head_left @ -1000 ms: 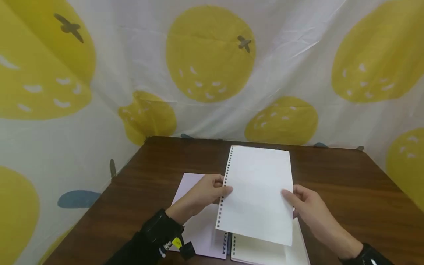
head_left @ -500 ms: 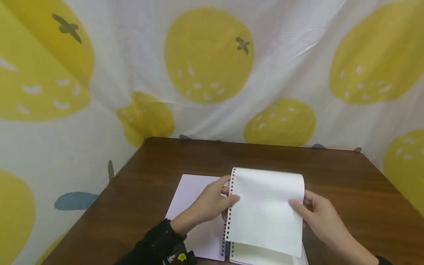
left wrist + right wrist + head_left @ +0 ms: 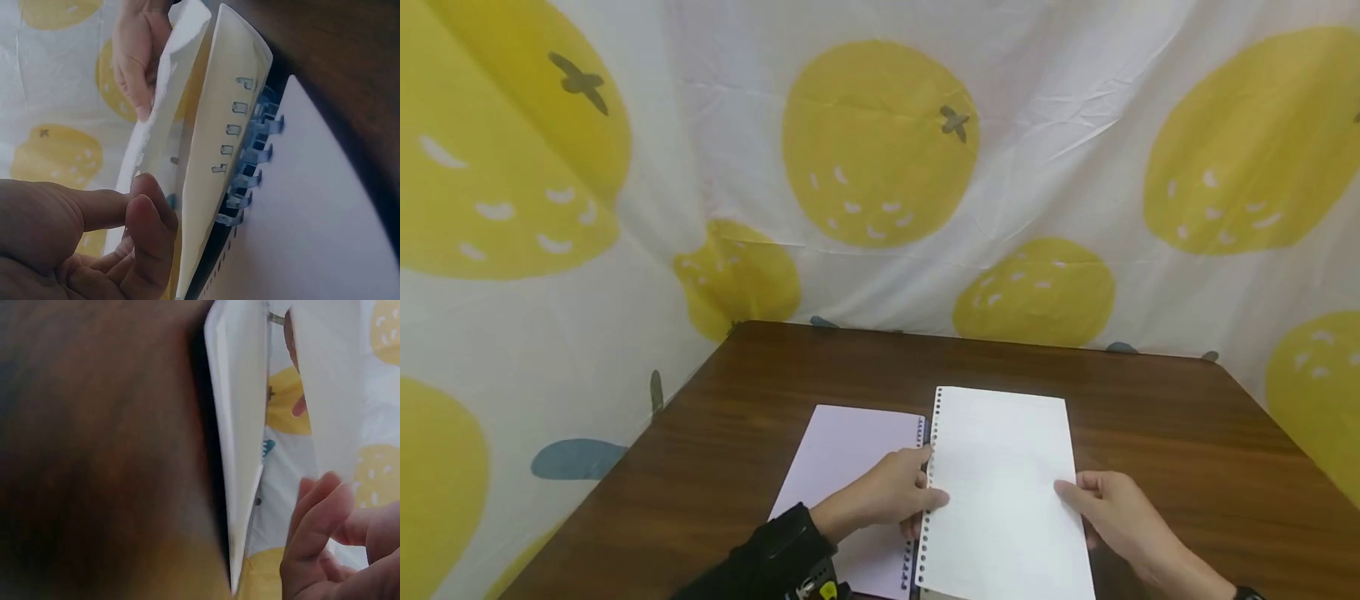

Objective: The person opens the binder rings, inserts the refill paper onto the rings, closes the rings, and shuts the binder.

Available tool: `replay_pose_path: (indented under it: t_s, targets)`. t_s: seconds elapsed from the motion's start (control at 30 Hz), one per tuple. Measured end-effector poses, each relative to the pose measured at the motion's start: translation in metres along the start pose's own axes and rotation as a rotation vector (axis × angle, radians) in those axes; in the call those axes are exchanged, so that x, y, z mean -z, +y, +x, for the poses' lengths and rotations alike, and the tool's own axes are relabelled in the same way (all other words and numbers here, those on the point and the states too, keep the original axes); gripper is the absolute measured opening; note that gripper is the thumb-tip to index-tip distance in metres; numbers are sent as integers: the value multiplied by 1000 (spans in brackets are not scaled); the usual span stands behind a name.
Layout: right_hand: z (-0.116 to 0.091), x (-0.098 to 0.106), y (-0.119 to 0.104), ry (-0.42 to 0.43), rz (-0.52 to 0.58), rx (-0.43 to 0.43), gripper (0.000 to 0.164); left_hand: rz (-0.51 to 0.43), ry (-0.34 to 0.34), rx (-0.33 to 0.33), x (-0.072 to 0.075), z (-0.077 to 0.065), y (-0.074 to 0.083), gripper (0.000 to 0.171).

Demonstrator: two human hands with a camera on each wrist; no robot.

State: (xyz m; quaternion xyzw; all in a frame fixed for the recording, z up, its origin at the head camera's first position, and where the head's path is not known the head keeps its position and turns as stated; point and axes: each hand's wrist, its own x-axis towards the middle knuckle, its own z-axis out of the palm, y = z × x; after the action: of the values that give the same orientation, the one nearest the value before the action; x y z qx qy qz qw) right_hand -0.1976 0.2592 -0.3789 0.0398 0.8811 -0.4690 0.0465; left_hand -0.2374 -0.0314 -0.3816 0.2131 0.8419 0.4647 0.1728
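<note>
A white loose-leaf sheet (image 3: pixel 1000 483) with punched holes along its left edge is held above an open ring-bound notebook. My left hand (image 3: pixel 891 496) pinches the holed edge between thumb and fingers. At the opposite edge, the thumb and fingers of my right hand (image 3: pixel 1112 508) pinch the paper. The notebook's lilac cover (image 3: pixel 857 450) lies flat on the left. In the left wrist view, translucent blue rings (image 3: pixel 250 150) pass through the cream page stack (image 3: pixel 219 81), and a gap shows between stack and sheet. From the head, the sheet hides most of that stack.
A dark brown wooden table (image 3: pixel 760 367) carries the notebook. Behind and beside it hangs a white cloth (image 3: pixel 880 275) printed with yellow fruit.
Both hands have brought the sheet down and closer to me over the notebook. Its top bowed midway and now looks flatter. More of the lilac cover shows.
</note>
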Motion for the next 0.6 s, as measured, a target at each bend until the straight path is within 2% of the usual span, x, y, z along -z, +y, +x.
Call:
replay_pose_path:
  t_s: [0.1,0.27,0.6]
  targets:
    - [4,-1,2,9,-15,10,32,6,1,18,-1,3,0,65]
    - [12,-2,1,32,-57,20,22,20,-6,48,-5,7,-1,47]
    - [17,0,-3,43,-90,62,20,74,28,73,-6,9,3,60]
